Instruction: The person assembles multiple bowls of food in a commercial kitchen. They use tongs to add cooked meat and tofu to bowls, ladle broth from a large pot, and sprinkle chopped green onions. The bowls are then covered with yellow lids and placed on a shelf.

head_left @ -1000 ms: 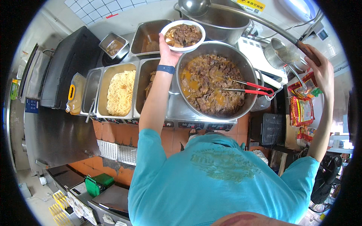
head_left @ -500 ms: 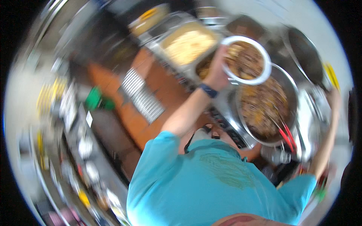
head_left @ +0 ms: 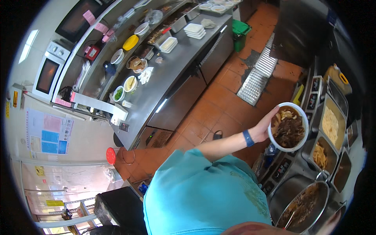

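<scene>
My left hand point(head_left: 263, 128), with a dark blue band at the wrist, grips a round white bowl point(head_left: 273, 137) by its side. Dark brown meat point(head_left: 289, 132) and paler yellowish pieces fill it. The bowl is level with the counter's front edge, over the floor side. At the lower right, a large steel pot point(head_left: 279, 197) contains brown stew and a utensil with a red handle. What shows of my right hand point(head_left: 333, 221) is a blurred patch beside this pot; its fingers cannot be made out.
Steel pans of pale shredded food point(head_left: 329, 127) and yellow pieces point(head_left: 319, 155) sit beside the pot. Across the aisle, a steel counter point(head_left: 166, 92) carries bowls, stacked white containers point(head_left: 194, 30) and a paper strip. A green bin point(head_left: 239, 34) and a metal floor grate point(head_left: 256, 84) lie beyond.
My body has turned left, bringing the prep counter into full view. The filled bowl in my left hand has moved away from above the stew pot toward the aisle.
</scene>
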The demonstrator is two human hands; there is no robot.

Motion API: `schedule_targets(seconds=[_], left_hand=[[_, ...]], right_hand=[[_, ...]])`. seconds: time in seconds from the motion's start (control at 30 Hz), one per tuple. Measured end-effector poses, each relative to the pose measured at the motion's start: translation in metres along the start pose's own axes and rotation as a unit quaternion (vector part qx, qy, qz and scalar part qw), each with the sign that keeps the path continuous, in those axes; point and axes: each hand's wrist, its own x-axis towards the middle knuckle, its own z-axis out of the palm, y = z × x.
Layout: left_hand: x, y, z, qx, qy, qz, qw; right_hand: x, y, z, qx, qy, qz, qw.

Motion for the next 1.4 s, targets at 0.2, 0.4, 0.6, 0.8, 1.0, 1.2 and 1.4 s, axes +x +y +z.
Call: schedule_targets(seconds=[0.2,0.4,0.6,0.8,1.0,1.2,1.4], left_hand=[[-0.076,0.104,-0.079,-0.017,0.109,0.077,0.991],[-0.155,0.206,-0.144,-0.017,0.202,0.18,0.963],[-0.217,0.292,-0.232,-0.064,0.212,0.312,0.924],[-0.274,0.352,-0.336,-0.01,0.443,0.399,0.803],[-0.35,0.399,-0.397,-0.042,0.527,0.379,0.759],[-0.399,0.423,-0.468,-0.087,0.672,0.354,0.645],[-0.452,0.441,-0.504,-0.122,0.68,0.359,0.628]], right_hand=[[-0.066,-0.286,0.232,0.444,-0.485,0.023,0.753],[-0.116,-0.477,0.336,0.52,-0.589,0.098,0.611],[-0.157,-0.62,0.429,0.496,-0.656,0.048,0.568],[-0.235,-0.758,0.557,0.438,-0.716,-0.051,0.541],[-0.331,-0.878,0.649,0.368,-0.803,-0.111,0.456],[-0.415,-0.953,0.691,0.301,-0.864,-0.154,0.373],[-0.45,-1.004,0.696,0.227,-0.899,-0.232,0.293]])
